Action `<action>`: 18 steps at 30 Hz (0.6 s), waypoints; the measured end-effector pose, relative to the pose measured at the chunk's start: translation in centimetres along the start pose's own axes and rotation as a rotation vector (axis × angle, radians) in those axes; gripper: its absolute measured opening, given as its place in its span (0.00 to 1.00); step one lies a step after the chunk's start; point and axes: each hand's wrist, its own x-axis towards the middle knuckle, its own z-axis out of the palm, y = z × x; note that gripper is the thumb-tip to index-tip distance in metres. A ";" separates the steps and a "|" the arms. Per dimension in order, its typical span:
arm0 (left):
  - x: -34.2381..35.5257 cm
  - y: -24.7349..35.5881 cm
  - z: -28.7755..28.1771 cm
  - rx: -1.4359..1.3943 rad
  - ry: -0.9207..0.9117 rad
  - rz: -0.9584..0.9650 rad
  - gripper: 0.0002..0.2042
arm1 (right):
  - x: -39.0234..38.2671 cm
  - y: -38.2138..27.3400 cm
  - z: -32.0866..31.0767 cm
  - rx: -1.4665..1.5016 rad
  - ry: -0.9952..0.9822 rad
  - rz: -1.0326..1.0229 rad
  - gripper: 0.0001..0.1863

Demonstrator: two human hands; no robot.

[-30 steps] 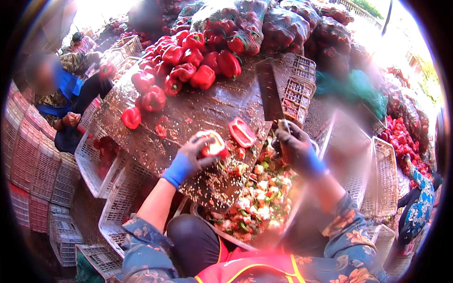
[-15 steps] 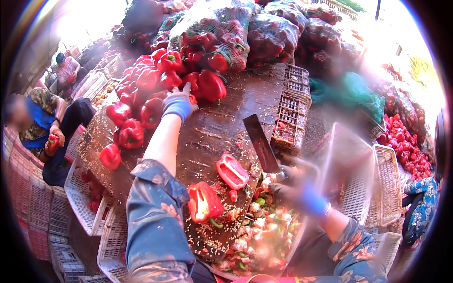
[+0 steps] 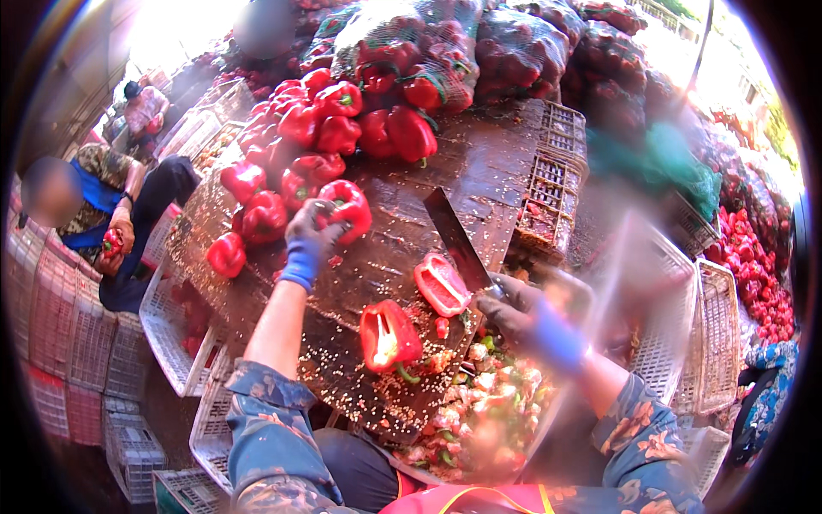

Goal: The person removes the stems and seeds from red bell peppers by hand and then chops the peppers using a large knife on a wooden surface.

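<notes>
My left hand (image 3: 310,240) is gripping a glossy whole red pepper (image 3: 351,206), my right hand (image 3: 516,310) is clutching a knife (image 3: 456,240), and between those fingers, nearer me, a cut pepper (image 3: 401,332) is baring its pale core!

Heaped peppers (image 3: 298,126) and the cleaver (image 3: 458,241) flank a passable gap across the board (image 3: 471,154).

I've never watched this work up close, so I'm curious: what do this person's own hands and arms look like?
The left hand and right hand wear dark grey gloves with bright blue cuffs; the right one looks blurred. Both sleeves are greyish blue with an orange-toned floral print, ending partway down the forearms. No cables show.
</notes>
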 end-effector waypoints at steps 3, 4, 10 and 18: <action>-3.4 1.6 0.3 -0.152 -0.006 0.069 0.19 | 1.9 -2.1 2.6 -0.006 -0.017 -0.147 0.22; -4.5 2.2 0.4 -0.197 0.006 0.069 0.19 | 2.6 -3.5 3.9 0.035 -0.045 -0.238 0.21; -6.9 6.2 -0.7 0.142 -0.046 0.240 0.22 | 11.7 -0.9 6.2 0.022 -0.191 0.087 0.16; -6.3 5.1 -0.9 0.053 -0.075 0.241 0.17 | 11.8 -2.2 5.9 -0.025 -0.185 0.059 0.17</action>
